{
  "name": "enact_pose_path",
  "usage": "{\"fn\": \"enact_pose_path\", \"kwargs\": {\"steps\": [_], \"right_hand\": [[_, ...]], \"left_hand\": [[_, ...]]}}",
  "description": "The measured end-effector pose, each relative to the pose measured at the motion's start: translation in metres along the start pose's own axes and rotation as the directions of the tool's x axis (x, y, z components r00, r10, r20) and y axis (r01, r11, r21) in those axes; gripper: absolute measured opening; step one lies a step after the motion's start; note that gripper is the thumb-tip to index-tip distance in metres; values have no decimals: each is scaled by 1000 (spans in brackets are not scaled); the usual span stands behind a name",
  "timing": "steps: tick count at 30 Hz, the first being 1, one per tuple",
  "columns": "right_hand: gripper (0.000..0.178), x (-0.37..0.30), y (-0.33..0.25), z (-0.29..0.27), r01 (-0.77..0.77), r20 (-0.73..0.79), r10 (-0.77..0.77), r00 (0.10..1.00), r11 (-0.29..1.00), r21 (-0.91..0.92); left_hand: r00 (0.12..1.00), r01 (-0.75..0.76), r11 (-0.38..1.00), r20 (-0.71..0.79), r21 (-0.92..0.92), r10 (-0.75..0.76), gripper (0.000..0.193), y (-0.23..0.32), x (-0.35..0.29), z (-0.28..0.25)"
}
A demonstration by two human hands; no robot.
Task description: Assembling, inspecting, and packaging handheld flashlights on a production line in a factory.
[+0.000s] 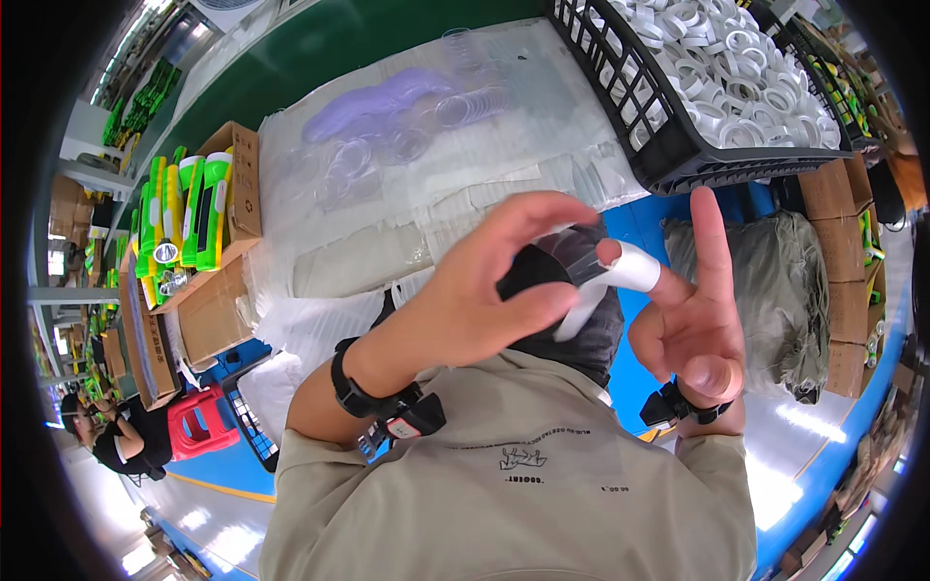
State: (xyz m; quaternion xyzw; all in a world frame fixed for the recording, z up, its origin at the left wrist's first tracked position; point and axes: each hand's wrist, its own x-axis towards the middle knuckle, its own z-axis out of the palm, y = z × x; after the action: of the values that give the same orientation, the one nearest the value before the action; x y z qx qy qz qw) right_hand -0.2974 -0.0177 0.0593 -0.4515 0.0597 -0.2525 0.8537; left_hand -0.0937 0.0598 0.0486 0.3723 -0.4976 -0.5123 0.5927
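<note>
My left hand is at the middle, its thumb and fingers curved around a dark, shiny, partly see-through thing whose kind I cannot make out. Its edges blend into the dark clothing on my lap. My right hand holds nothing; one finger points up and another reaches left. A white wrap covers most of that reaching finger, with its tip at the dark thing's edge. A white strip hangs just below, beside my left thumb; whether it joins the wrap is unclear.
Clear round discs and purple film lie on the plastic-covered table. A black crate of white rings stands far right. At left, a cardboard box holds green-yellow flashlights; a red stool and a seated person are beyond.
</note>
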Motion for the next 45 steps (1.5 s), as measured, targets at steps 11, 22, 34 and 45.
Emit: {"fn": "enact_pose_path", "kwargs": {"steps": [11, 22, 34, 45], "right_hand": [[114, 6, -12, 5, -14, -6, 15, 1000, 997, 78], [110, 10, -6, 2, 150, -88, -155, 984, 987, -65], [103, 9, -16, -6, 84, 160, -119, 980, 975, 208], [109, -9, -20, 3, -172, 293, 112, 950, 967, 189]], "left_hand": [[957, -276, 853, 44, 442, 287, 14, -8, 8, 5], [995, -100, 878, 63, 468, 79, 19, 14, 2, 11], [965, -241, 781, 58, 576, 255, 6, -6, 13, 13], [881, -471, 688, 338, 552, 332, 22, -12, 35, -12]]}}
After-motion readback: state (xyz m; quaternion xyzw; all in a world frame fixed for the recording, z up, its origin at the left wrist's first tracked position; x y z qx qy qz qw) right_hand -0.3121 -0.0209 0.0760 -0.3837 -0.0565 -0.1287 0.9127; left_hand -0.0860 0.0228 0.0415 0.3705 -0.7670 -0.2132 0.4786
